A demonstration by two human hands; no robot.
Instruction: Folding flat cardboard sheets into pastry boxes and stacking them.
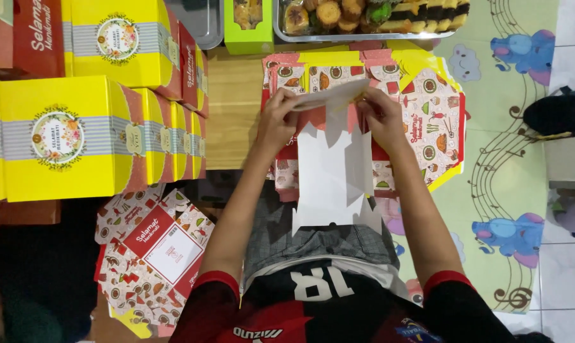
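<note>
Left hand: the left hand (pixel 276 121) sits at about 11 o'clock from the picture's middle, fingers pinched on the top flap of the flat white die-cut cardboard box blank (pixel 334 181).
Right hand: the right hand (pixel 381 114), at about 1 o'clock, pinches the same flap from the other end, fingertips pressed together on the card.
Box blank: it hangs from both hands over the person's lap, white inner face up, top flap folded over, jagged tabs at 6 o'clock.
Under it: a stack of flat red-and-cream patterned box blanks (pixel 433 121) lies on the pastel play mat with blue elephants (pixel 510 190).
At 9 o'clock: rows of folded yellow cardboard boxes with grey bands and round floral labels (pixel 58 136).
At 12 o'clock: a metal tray of assorted cakes (pixel 363 16), with a lime-green box (pixel 248 28) just beside it.
At 7 o'clock: more patterned blanks (pixel 154 254) on the floor.
</note>
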